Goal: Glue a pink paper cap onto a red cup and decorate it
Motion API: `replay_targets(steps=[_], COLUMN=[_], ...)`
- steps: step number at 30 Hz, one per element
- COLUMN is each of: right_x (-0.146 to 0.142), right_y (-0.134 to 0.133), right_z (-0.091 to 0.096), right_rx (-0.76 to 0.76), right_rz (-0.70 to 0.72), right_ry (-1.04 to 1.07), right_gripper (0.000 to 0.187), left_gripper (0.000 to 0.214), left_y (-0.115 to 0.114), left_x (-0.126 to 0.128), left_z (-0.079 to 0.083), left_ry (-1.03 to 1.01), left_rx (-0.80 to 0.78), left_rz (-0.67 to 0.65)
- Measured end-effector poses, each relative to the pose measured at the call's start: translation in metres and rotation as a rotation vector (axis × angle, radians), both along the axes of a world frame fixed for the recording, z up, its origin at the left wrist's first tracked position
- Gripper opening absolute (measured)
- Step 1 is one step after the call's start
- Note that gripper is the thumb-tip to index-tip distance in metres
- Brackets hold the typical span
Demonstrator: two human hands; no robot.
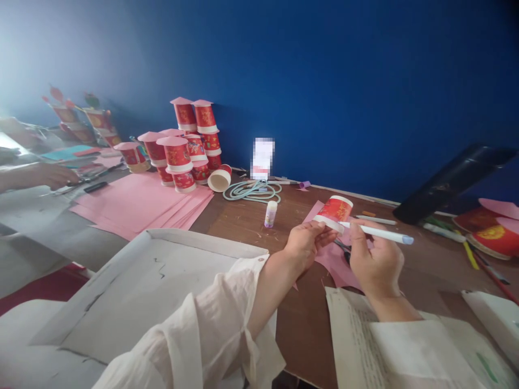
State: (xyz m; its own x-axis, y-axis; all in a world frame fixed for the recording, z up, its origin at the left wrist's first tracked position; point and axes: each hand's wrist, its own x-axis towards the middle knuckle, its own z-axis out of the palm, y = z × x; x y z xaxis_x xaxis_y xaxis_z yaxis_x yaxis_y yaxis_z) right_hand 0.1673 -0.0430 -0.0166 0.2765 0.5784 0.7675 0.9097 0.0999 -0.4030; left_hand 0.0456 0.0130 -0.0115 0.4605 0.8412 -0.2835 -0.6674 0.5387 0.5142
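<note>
Above brown table (243,216) | left hand (304,246): cup (335,210) | right hand (375,260): pen (381,233) | blue wall (344,81)

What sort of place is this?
Likely a craft worktable: stacked red printed paper cups with pink lids, a pile of pink paper sheets, a small white glue stick.

head cam | looks forward-down | close over table (243,227) | faces blue wall (324,81)

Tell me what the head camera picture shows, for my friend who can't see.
A person's left hand holds a red paper cup on its side while the right hand holds a white pen at the cup's rim, above a brown table. Behind, stacked red cups stand near pink paper sheets and a blue wall.
</note>
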Motion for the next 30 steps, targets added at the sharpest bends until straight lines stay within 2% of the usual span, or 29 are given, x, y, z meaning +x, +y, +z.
replay_targets(steps=[5, 12, 16, 21, 26, 30], right_x=[-0.0003, -0.0015, -0.0022, -0.0021, -0.0015, -0.0008], right_y=[-0.0001, -0.0008, 0.0001, 0.0012, 0.0011, 0.0009], right_z=[-0.0001, 0.0007, -0.0001, -0.0007, -0.001, -0.0009], right_rx=[-0.018, -0.052, -0.048, -0.069, -0.006, -0.011], right_rz=[0.011, 0.035, 0.029, 0.035, 0.01, 0.005], right_ry=[0.005, 0.023, 0.032, 0.051, 0.006, -0.006], right_gripper=[0.036, 0.038, 0.037, 0.038, 0.036, 0.037], left_gripper=[0.018, 0.023, 0.017, 0.019, 0.022, 0.019], left_y=[0.0006, 0.0004, 0.0003, -0.0004, -0.0012, -0.0005], left_x=[-0.0001, -0.0001, -0.0007, -0.0011, -0.0004, -0.0002], left_z=[-0.0004, 0.0001, 0.0005, 0.0002, 0.0013, 0.0001], left_ry=[0.007, 0.011, 0.055, 0.067, 0.071, 0.065], left_rx=[-0.003, -0.018, -0.006, -0.006, -0.007, 0.001], left_rz=[0.007, 0.029, -0.007, -0.008, 0.004, 0.021])
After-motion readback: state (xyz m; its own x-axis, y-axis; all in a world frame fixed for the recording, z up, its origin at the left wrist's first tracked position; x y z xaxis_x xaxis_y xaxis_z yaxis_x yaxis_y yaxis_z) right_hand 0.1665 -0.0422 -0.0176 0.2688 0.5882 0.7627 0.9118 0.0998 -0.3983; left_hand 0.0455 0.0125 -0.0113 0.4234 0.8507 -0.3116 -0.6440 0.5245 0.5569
